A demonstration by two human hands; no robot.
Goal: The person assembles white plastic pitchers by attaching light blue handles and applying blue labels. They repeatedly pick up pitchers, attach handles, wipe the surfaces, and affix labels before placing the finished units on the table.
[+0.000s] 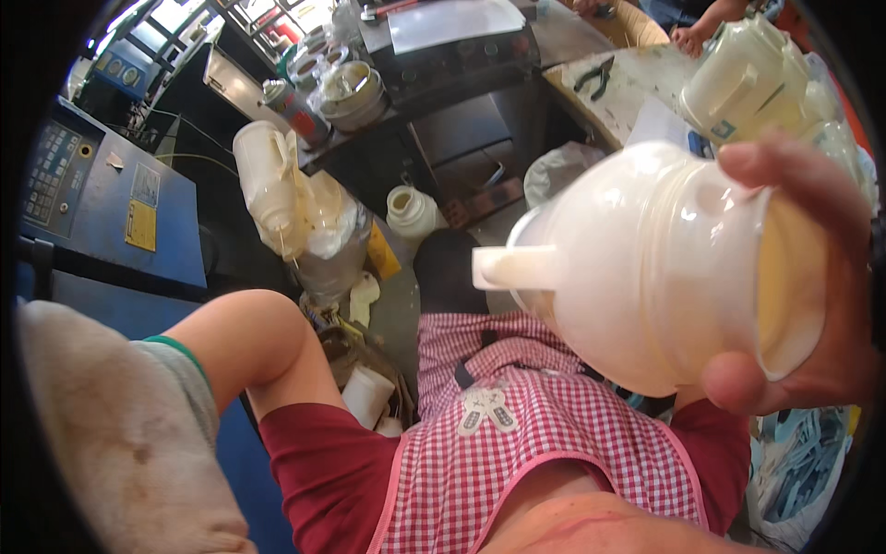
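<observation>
Translucent white jug (637, 268) at right of center, held up close to the camera, lying on its side with a handle-like stub (512, 268) pointing left and the wide rim turned right
Right hand (844, 305) grips it at the rim end: thumb at the lower edge, a finger over the upper edge, palm behind the opening
Left hand at lower left wears a soiled whitish glove (129, 425) with a green-edged cuff; frame cuts it off, can't tell if the fingers are open or closed, no held item visible
Below the jug: pink-white checked apron (544, 462), maroon sleeves (332, 471)
Mid-frame, left of the jug: open-mouthed white bottle (413, 214) standing on the floor; further left another pale jug (263, 175), tilted, at a bag-lined bin (337, 263)
Upper left: spray can (300, 115) beside a plastic-wrapped round container (353, 97); blue machine (171, 217) with a keypad panel at the left edge
Upper right: worktop (637, 78) with dark pliers (595, 78), more pale jugs (748, 78), and a co-worker's hand (688, 40) beyond
Lower right: bag of bluish strips (803, 462)
</observation>
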